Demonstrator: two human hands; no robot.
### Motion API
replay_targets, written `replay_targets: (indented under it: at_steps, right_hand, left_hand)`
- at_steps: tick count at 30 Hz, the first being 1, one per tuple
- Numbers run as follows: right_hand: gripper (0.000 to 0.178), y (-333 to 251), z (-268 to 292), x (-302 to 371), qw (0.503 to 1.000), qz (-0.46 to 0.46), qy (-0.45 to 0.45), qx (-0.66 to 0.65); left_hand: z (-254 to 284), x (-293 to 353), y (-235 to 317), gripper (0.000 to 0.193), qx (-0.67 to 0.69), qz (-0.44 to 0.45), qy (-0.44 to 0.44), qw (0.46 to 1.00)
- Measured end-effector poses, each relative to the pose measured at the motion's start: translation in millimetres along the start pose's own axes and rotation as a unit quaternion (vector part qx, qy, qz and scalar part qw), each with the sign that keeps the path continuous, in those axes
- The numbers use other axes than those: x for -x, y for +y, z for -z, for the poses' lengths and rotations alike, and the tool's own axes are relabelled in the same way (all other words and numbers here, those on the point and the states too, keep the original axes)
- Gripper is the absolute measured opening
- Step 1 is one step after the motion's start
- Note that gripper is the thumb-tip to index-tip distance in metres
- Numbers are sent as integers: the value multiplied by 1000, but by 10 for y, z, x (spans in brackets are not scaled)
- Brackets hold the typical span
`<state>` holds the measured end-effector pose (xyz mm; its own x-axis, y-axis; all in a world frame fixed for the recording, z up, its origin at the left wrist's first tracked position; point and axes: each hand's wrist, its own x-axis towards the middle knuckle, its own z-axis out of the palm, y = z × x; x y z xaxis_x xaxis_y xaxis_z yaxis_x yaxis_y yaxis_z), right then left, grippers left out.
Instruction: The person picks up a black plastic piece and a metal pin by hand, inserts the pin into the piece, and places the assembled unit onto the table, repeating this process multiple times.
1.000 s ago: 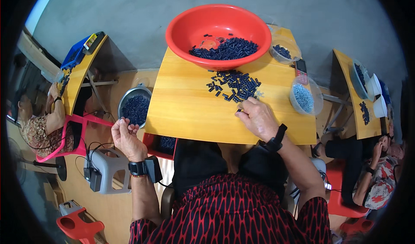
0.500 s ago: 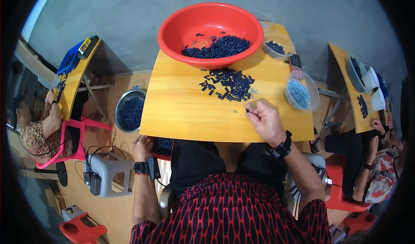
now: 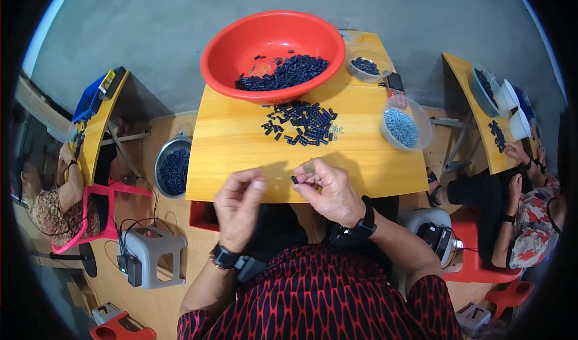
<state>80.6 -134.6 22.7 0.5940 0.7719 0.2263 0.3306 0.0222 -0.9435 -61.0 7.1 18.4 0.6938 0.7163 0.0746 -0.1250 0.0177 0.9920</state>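
Note:
Between the thumb and fingertips of my right hand (image 3: 330, 194), a small black plastic piece (image 3: 294, 180) is pinched above the table's front edge. My left hand (image 3: 239, 206) is beside it, thumb and fingers closed together; whatever they may hold is too small to make out. The two hands are apart. Farther up the wooden table (image 3: 226, 129) lies a loose pile of black plastic pieces (image 3: 305, 122), with a few small silvery pins (image 3: 338, 130) at its right side. Behind the pile, a large red basin (image 3: 218, 54) holds many more black pieces.
On the table's right are a clear tub of silvery pins (image 3: 402, 128), a small tub of black pieces (image 3: 365, 67) and a red phone (image 3: 395, 89). A metal bowl (image 3: 161, 174) stands left of the table; a red box (image 3: 202, 215) sits under its edge. People work at both sides.
My left hand has risen from the red box to the table's front edge. My right hand has moved left with the black piece, close to the left hand. The view has shifted slightly.

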Motion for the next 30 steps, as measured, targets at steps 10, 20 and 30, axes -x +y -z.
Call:
replay_targets:
  at_steps: [10,20,30]
  right_hand:
    - [15,69,179,66,999,36,-12,27]
    - [7,117,181,10,1000,19,-18,7]
    - [8,578,933,-532,934,45,96,341]
  left_hand:
    - [-553,43,-308,6,108,90,-91,986]
    - [-565,-34,-325,4,175,100,-26,979]
    - [-480,-50,-364,12,215,114,-31,970]
